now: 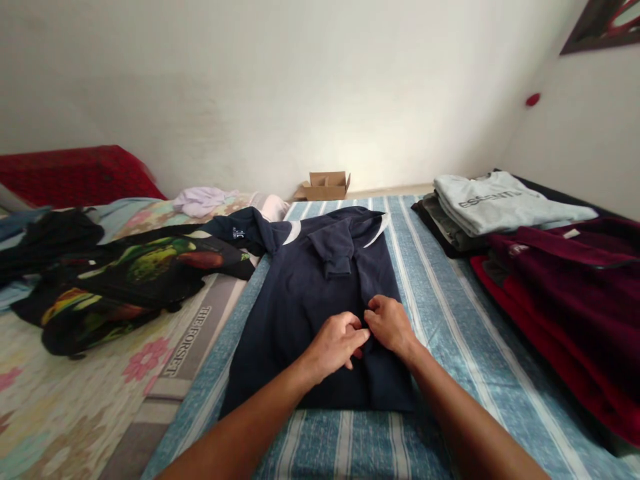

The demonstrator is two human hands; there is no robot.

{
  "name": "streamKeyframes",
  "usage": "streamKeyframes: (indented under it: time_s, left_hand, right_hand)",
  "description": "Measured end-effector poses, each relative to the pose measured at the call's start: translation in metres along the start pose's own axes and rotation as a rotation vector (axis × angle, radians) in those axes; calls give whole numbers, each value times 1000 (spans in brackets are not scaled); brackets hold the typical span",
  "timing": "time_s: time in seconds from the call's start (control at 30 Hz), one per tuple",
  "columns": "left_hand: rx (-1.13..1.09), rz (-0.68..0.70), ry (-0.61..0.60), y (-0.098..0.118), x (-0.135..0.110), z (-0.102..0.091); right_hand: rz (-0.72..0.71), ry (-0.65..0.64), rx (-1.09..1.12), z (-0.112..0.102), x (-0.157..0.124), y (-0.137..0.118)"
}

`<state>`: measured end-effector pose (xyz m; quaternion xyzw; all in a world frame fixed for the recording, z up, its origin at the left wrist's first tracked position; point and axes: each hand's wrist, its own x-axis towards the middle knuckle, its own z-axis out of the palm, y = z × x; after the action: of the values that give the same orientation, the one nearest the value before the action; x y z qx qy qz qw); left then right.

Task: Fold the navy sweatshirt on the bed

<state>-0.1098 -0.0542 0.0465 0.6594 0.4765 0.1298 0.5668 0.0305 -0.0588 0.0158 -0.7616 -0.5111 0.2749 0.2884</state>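
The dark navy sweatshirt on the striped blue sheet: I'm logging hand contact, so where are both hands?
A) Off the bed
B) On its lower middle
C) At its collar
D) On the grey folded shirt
B: the left hand and right hand meet, fingers pinching fabric, on the dark navy sweatshirt's lower middle.

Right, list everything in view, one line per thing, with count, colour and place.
navy garment: one, dark navy with white trim, flat on the striped sheet, centre
striped sheet: one, blue and white, under the garment
folded clothes: one stack, pale grey on top, far right
maroon clothes: one pile, maroon and red, right edge
black printed garment: one, black with a green and red print, left
floral sheet: one, pale with pink flowers, lower left
cardboard box: one, brown, by the wall
left hand: one, pinching the navy cloth
right hand: one, pinching the navy cloth beside it
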Motion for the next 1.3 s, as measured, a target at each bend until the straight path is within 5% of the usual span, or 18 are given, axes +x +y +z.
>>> streamKeyframes:
  time_s: [0.3, 0.67, 0.77, 0.97, 1.3]
  left_hand:
    - [-46, -40, -33, 5, -8, 0]
    - [-149, 44, 56, 2, -10, 15]
    - [-50, 81, -38, 1, -14, 19]
    - [223, 146, -424, 5, -28, 15]
    - [903, 503, -233, -2, -29, 56]
  right_hand:
    - [28, 23, 88, 5, 3, -4]
    - [134, -120, 451, -11, 3, -6]
    - [163, -137, 538, -15, 1, -6]
    - [169, -181, 702, -20, 3, 7]
    - [165, -186, 799, -20, 3, 11]
